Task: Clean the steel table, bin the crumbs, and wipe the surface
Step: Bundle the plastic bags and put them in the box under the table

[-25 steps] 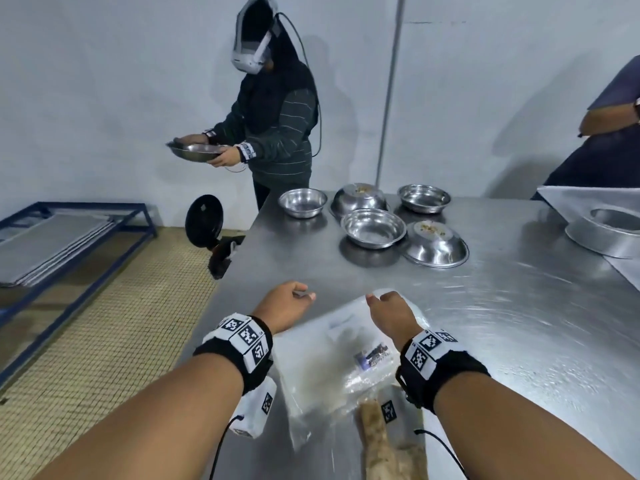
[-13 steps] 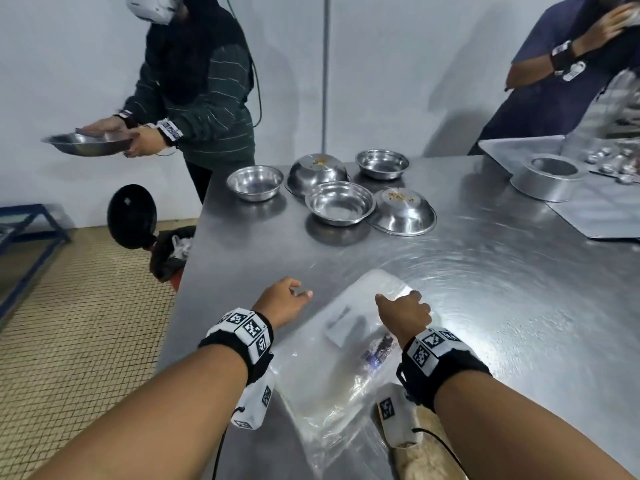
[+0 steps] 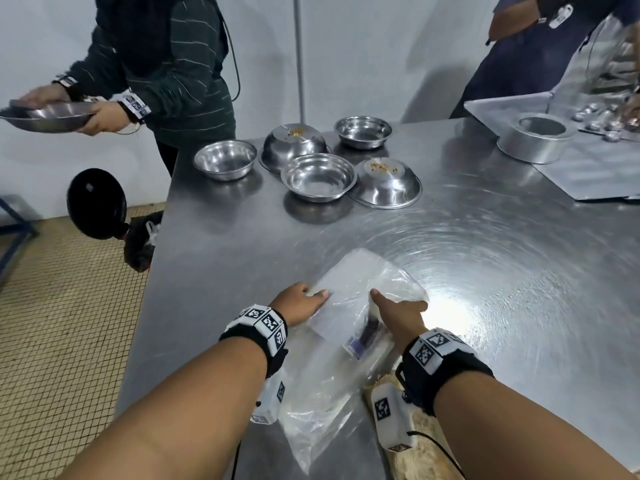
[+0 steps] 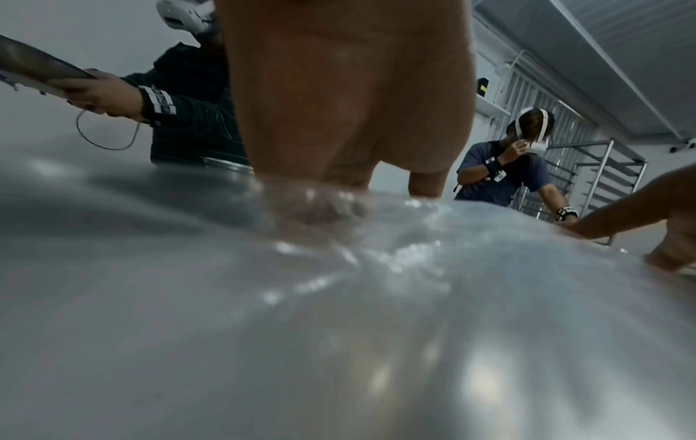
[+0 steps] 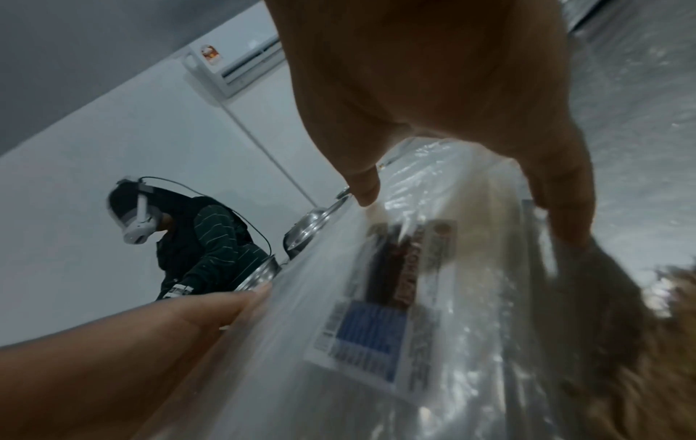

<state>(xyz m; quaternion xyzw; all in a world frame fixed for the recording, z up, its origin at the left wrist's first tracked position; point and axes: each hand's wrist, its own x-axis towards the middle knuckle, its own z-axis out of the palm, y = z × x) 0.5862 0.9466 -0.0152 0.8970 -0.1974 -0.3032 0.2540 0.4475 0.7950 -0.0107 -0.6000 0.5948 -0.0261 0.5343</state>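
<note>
A clear plastic bag [image 3: 346, 327] with a printed label lies on the steel table [image 3: 485, 271] in front of me. My left hand [image 3: 301, 303] grips its left edge, with the plastic bunched under the fingers in the left wrist view [image 4: 312, 208]. My right hand [image 3: 398, 313] holds the bag's right side, thumb and fingers spread around it [image 5: 414, 297]. A brown bristly brush [image 3: 415, 455] lies under my right wrist. Crumbs [image 3: 381, 166] sit on an upturned steel bowl [image 3: 386, 181].
Several steel bowls [image 3: 318, 176] stand at the back of the table. A bin [image 3: 138, 244] with a raised black lid [image 3: 97, 202] stands off the left edge. One person [image 3: 173, 64] holds a bowl there; another [image 3: 536, 46] works by a round tin [image 3: 538, 136].
Both hands have moved forward along the bag and turned it, thumbs now stretched out instead of tucked. My view has swung right and dipped down.
</note>
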